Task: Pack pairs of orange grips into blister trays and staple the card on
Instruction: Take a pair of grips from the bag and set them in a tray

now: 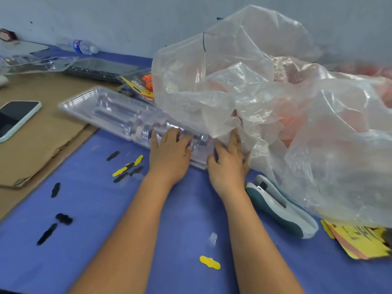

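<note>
A big crumpled plastic bag [275,115] fills the right half of the frame, blocking reach there and overhanging the stapler [280,206] at lower right. The clear blister tray [110,111] lies across the centre, cardboard [42,136] and a phone [17,117] at left. Open blue table surface [106,219] runs through the lower middle, strewn only with small flat cutouts [127,168].

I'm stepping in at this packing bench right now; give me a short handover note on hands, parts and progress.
Left hand and right hand rest flat on the empty clear plastic blister trays.
Orange grips sit in the big clear plastic bag.
Teal-and-white stapler and yellow printed cards lie at right.
Done: one carded orange pack behind the trays.
Left: fill, card, staple.
</note>
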Demonstrator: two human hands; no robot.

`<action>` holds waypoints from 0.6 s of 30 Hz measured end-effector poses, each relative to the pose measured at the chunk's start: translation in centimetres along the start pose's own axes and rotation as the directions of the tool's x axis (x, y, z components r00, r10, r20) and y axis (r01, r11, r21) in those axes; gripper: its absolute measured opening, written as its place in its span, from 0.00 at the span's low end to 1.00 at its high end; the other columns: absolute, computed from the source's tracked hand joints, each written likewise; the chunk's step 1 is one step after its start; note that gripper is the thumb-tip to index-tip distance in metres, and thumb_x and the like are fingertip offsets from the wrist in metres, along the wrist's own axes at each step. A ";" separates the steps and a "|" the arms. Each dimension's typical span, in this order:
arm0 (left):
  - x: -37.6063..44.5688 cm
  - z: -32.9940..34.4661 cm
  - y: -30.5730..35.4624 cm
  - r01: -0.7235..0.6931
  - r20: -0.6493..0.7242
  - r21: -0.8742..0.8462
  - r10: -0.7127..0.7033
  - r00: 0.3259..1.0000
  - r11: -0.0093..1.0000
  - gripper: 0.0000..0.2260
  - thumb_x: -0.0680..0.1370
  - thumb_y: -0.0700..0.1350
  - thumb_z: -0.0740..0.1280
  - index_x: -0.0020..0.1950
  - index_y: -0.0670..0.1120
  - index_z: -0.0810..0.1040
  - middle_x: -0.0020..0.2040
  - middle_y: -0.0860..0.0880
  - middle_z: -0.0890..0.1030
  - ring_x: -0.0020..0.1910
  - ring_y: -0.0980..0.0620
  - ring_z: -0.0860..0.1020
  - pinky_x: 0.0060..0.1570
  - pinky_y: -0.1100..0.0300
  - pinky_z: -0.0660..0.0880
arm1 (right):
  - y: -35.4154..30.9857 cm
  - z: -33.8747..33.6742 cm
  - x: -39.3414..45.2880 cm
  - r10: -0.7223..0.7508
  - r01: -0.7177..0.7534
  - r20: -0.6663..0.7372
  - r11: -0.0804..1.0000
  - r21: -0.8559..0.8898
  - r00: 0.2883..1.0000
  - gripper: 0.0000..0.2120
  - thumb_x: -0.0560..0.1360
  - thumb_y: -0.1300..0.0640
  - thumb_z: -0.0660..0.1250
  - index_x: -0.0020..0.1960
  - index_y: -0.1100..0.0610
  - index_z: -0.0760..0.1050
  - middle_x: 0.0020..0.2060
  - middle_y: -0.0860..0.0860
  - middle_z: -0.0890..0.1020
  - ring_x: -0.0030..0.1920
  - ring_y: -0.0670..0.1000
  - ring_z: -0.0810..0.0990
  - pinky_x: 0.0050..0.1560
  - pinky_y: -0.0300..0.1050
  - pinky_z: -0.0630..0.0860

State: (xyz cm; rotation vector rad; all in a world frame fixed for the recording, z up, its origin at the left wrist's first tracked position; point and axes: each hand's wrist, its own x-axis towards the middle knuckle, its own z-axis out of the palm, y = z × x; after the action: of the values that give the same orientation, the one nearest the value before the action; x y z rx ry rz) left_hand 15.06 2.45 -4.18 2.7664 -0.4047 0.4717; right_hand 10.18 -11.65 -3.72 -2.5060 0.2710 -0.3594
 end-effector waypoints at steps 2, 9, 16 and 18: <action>0.0 -0.7 -0.5 -0.033 0.031 -0.040 0.034 0.999 0.999 0.17 0.80 0.52 0.61 0.69 0.55 0.73 0.61 0.48 0.70 0.64 0.46 0.68 0.73 0.49 0.52 | 0.1 -0.1 0.0 -0.001 0.001 0.011 1.000 0.007 1.000 0.21 0.78 0.58 0.61 0.70 0.47 0.70 0.80 0.47 0.42 0.78 0.45 0.42 0.72 0.60 0.52; -0.7 -3.4 -2.1 -0.076 0.125 -0.344 0.126 0.984 0.936 0.17 0.69 0.53 0.77 0.56 0.51 0.84 0.52 0.54 0.80 0.53 0.52 0.76 0.60 0.53 0.70 | 0.3 -0.2 0.0 -0.004 0.004 0.001 0.995 0.099 1.000 0.21 0.78 0.59 0.61 0.69 0.46 0.72 0.80 0.46 0.46 0.78 0.44 0.46 0.70 0.57 0.53; -1.0 -4.0 -1.9 0.115 0.221 -0.571 0.017 0.975 0.813 0.17 0.69 0.38 0.77 0.58 0.43 0.83 0.47 0.51 0.82 0.48 0.57 0.80 0.51 0.66 0.75 | 0.5 0.0 0.0 -0.007 0.016 -0.047 0.978 0.207 0.999 0.13 0.77 0.60 0.62 0.58 0.51 0.79 0.79 0.46 0.53 0.78 0.45 0.51 0.62 0.43 0.48; -1.2 -3.8 -1.7 0.190 0.234 -0.690 -0.033 0.972 0.699 0.19 0.68 0.32 0.76 0.58 0.42 0.83 0.44 0.51 0.83 0.41 0.62 0.80 0.43 0.71 0.76 | 0.5 -0.1 -0.2 -0.011 0.028 -0.068 0.967 0.254 0.998 0.14 0.77 0.60 0.63 0.58 0.49 0.80 0.79 0.46 0.55 0.78 0.46 0.54 0.60 0.32 0.41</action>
State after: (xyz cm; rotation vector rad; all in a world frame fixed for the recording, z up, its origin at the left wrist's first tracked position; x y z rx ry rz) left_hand 13.44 5.54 -1.65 2.0512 -0.3605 -0.0277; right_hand 9.86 -12.06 -3.97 -2.2477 0.2115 -0.4561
